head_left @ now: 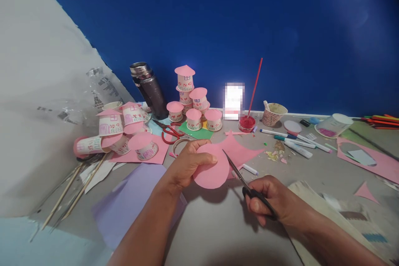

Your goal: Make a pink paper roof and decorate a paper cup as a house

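My left hand [191,162] pinches a round pink paper disc [212,172] by its left side, thumb on top. Behind the disc spreads a pointed pink paper offcut [241,149]; whether the two are still joined I cannot tell. My right hand [269,201] is closed around the black handles of a pair of scissors [240,170]. Their blades point up and left, the tips near the disc's right edge. Beyond my left hand stand small decorated paper cups with pink cone roofs [193,119], some stacked.
A dark flask [152,91] and red-handled scissors [171,133] lie back left. Purple paper [131,203] is beside my left forearm. Several markers [299,149], a patterned cup [273,115] and a red-stick holder [247,124] are at the back, near the blue wall [218,20].
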Demonstrator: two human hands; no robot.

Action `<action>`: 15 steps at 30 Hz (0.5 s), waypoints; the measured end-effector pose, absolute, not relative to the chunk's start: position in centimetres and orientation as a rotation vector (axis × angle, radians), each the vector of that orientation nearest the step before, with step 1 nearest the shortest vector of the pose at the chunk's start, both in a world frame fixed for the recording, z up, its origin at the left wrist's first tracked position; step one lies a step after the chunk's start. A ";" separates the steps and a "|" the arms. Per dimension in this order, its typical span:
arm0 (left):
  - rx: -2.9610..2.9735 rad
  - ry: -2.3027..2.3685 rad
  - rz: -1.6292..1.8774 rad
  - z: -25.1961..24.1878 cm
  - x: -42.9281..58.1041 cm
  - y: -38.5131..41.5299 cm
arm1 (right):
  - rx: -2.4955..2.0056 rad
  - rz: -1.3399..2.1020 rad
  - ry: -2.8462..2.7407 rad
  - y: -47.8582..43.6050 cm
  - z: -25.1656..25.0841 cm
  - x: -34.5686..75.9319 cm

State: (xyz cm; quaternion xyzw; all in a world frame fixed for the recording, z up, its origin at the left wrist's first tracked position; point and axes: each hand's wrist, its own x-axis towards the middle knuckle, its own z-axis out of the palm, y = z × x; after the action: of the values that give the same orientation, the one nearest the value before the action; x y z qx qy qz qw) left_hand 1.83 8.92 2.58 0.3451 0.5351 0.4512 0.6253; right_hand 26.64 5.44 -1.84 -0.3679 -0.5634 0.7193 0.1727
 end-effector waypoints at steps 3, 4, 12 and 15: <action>0.802 1.218 1.041 2.5 1.8 9.0 | -1.051 2.047 -1.579 5.4 -1.7 26.5; 0.807 1.209 1.042 2.6 1.8 9.0 | -1.051 2.050 -1.568 5.4 -1.6 26.4; 0.830 1.181 1.021 2.7 1.9 9.0 | -1.035 2.037 -1.589 5.3 -2.1 26.7; 0.862 1.149 1.005 2.4 1.7 9.0 | -1.030 2.036 -1.618 5.3 -2.2 26.9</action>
State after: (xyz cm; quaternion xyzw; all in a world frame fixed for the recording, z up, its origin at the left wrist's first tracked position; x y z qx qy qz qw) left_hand 1.69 9.05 2.37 0.3780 0.5037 0.4406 0.6397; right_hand 26.86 5.32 -2.19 -0.3627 -0.5700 0.7170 0.1715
